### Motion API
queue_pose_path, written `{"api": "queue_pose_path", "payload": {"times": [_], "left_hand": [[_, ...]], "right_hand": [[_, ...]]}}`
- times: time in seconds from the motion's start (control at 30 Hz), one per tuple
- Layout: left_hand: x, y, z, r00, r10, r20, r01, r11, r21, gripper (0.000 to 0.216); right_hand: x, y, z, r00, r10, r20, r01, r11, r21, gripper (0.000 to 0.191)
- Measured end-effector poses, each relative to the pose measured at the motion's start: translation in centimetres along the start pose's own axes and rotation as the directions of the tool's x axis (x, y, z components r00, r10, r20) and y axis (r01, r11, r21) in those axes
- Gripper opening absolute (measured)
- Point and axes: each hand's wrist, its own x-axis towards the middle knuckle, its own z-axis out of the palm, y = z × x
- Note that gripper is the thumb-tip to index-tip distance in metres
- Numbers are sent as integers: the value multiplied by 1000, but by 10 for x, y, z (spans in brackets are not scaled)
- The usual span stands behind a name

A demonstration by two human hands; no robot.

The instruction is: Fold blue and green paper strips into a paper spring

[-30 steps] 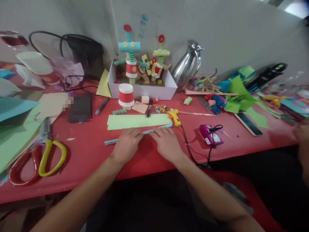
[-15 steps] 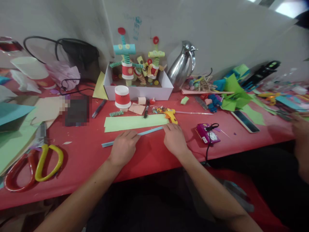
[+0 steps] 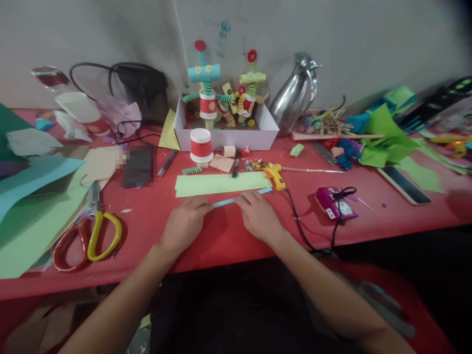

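A narrow light-blue paper strip (image 3: 223,202) runs between my hands near the table's front edge. My left hand (image 3: 184,220) is closed on its left part, thumb and fingers pressed together; that end is hidden under the hand. With fingertips on the strip, my right hand (image 3: 259,216) pinches it, and the right end sticks out beyond the fingers. Just behind lie pale green paper strips (image 3: 221,183). A yellow glue gun (image 3: 276,176) rests right of them. Farther back are a red-and-white paper cup (image 3: 201,146), a coiled green paper spring (image 3: 192,170) and a black marker (image 3: 236,166).
A white box (image 3: 228,139) holds paper-cup figures, with a steel jug (image 3: 295,96) beside it. Large scissors (image 3: 96,231) and coloured paper (image 3: 44,216) lie left. To the right are a purple box with a cord (image 3: 334,203), a phone (image 3: 404,185) and crumpled green paper (image 3: 387,137).
My right hand has slid left along the blue strip, leaving its right end exposed. The left end is now covered by my left hand. The view has turned slightly left.
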Motion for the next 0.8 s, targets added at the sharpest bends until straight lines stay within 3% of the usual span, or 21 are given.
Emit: {"api": "queue_pose_path", "payload": {"times": [0.23, 0.37, 0.5, 0.8], "left_hand": [[-23, -26, -6, 995, -86, -41, 82, 991, -107, 34], [-28, -26, -6, 998, -1, -66, 2, 1000, 26, 35], [-31, -22, -9, 994, 105, -12, -102, 987, 127, 37], [-38, -26, -3, 997, 23, -70, -17, 996, 90, 41]], "right_hand": [[-1, -1, 1, 1000, 22, -11, -22, 1000, 5, 36], [-2, 1, 3, 1000, 3, -22, -3, 1000, 7, 36], [-3, 0, 4, 1000, -5, -28, 6, 1000, 2, 36], [-4, 0, 3, 996, -14, -84, 14, 1000, 3, 39]]}}
